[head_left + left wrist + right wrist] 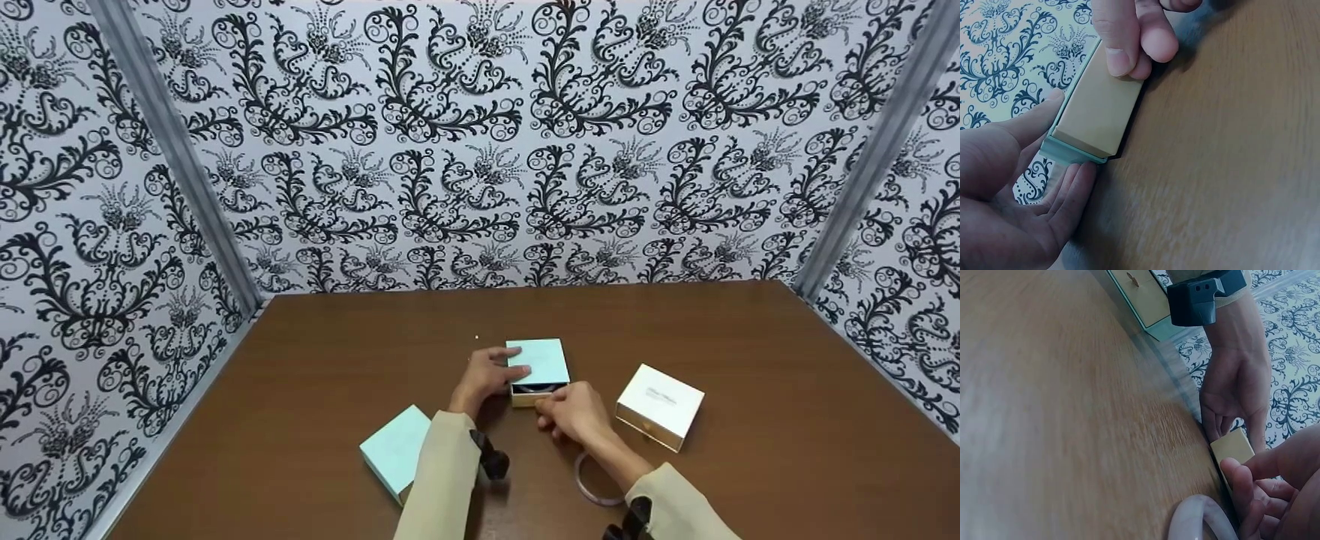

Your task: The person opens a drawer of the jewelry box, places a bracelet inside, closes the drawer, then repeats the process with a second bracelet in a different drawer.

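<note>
A pale mint drawer box lies on the brown table, its gold-coloured drawer partly out toward me. In the gap, the curved edge of a ring-shaped thing shows; the sleeve hides the rest. My left hand grips the sleeve's left end, thumb and fingers on opposite faces in the left wrist view. At the drawer's front, my right hand pinches the right part, its fingertips covering that portion. A pale bangle lies on the table close below my right wrist.
To the right sits a white box with a gold-coloured front and small print on its lid. Another mint box lies at the left, partly behind my left sleeve. Patterned wall panels enclose the table's back and sides.
</note>
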A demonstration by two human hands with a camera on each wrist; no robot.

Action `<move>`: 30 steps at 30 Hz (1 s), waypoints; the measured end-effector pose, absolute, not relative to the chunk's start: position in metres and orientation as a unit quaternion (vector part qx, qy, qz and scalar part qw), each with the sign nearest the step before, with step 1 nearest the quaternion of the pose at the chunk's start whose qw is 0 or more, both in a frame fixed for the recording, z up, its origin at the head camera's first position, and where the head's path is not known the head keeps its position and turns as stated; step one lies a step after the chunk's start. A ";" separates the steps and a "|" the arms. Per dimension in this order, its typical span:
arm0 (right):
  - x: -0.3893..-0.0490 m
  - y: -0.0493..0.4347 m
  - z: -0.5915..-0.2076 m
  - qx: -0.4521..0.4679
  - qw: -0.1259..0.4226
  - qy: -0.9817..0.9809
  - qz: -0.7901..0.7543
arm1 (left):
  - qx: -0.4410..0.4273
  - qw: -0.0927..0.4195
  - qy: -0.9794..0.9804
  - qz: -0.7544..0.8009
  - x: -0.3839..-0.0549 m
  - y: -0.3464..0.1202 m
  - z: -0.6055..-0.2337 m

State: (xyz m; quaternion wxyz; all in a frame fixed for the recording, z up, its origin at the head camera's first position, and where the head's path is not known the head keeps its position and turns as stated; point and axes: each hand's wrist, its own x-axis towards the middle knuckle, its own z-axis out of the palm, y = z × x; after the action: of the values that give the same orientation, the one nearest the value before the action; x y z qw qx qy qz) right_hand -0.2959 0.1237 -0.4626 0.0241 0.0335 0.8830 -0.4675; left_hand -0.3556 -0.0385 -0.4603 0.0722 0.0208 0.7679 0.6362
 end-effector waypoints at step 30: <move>-0.302 0.121 -0.465 0.035 0.017 0.864 -0.501 | -0.004 0.084 0.764 0.640 -0.356 -0.037 -0.458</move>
State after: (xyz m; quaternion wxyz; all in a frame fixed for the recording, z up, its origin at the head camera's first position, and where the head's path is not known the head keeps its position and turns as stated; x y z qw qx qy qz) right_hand -0.3025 0.1213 -0.4647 0.0170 0.0345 0.8644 -0.5013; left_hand -0.3556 -0.0369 -0.4580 0.0839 -0.0040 0.7637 0.6401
